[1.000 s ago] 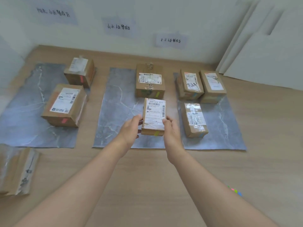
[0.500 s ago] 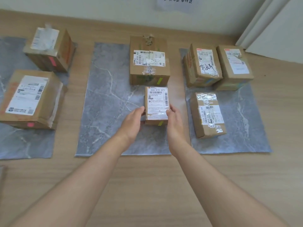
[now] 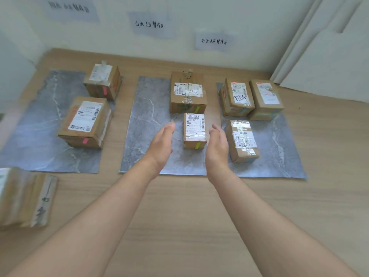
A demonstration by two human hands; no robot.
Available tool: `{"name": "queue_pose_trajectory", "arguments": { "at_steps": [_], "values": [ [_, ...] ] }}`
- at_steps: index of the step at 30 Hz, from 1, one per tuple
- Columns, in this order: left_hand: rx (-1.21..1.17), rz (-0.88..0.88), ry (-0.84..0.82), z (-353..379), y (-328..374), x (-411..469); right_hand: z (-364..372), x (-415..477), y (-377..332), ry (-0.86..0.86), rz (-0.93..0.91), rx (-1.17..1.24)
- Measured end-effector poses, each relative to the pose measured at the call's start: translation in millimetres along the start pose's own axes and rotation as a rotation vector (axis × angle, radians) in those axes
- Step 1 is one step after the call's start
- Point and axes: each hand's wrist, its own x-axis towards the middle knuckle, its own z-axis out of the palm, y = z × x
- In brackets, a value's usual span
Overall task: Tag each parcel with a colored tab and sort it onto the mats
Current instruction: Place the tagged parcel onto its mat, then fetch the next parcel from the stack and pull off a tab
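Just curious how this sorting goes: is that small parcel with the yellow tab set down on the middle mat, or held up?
Set down. The small parcel lies flat on the middle mat, label up; the left hand and right hand are open beside it, not touching.

Both hands release the small parcel. Left hand and right hand now sit apart from its sides, palms facing in, fingers loose. Parcel rests on the middle mat, against the larger box.

We read "500 E72 071" atop the label of the small parcel on the middle mat; wall signs carry handwritten Chinese characters, "山水" legible on one
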Motion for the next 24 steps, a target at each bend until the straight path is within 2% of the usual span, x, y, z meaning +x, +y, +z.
{"name": "queue_pose_trajectory", "arguments": {
  "at_steps": [5, 17, 24],
  "values": [
    [-0.034, 0.119, 0.010, -11, 23, -69, -17, -64, -24, 0.004, -0.090, 0.017],
    [-0.070, 0.276, 0.034, -16, 55, -230, -72, -214, -65, -0.088, -0.260, 0.037],
    [-0.087, 0.340, 0.145, -27, 44, -321, -94, -290, -69, -0.219, -0.348, 0.072]
  ]
}}
